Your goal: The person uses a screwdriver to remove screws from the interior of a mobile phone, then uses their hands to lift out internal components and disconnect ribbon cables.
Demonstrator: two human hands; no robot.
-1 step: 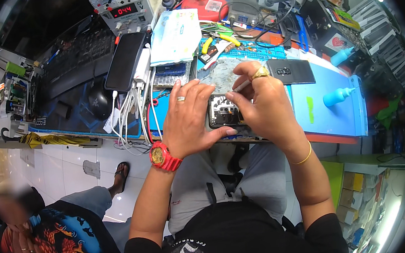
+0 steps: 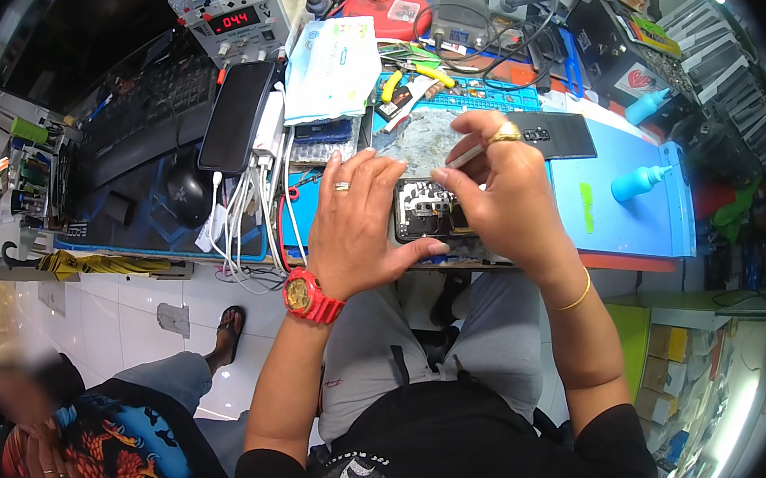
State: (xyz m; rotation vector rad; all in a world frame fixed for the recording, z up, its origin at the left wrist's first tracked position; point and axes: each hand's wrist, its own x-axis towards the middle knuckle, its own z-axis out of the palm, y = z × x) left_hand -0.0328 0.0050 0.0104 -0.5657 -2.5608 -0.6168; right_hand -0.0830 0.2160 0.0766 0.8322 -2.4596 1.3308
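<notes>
Phone w/ black rim and bare silver & black insides lies flat on a gray speckled mat, btwn both hands. L hand is at its left end, thumb by the bottom side & fingers nr the top side, spread apart; can't tell if it's squeezing. R hand is over the right end, thumb & finger pinching a thin pale stick; can't see what its tip touches. Just past R hand: flat black phone w/ round camera lenses. Next comes a smooth blue board, w/ a light blue squeeze bottle at its right end. Farther back: yellow-handled pliers, nr a soft white & blue packet. L wrist wears a chunky red watch.
</notes>
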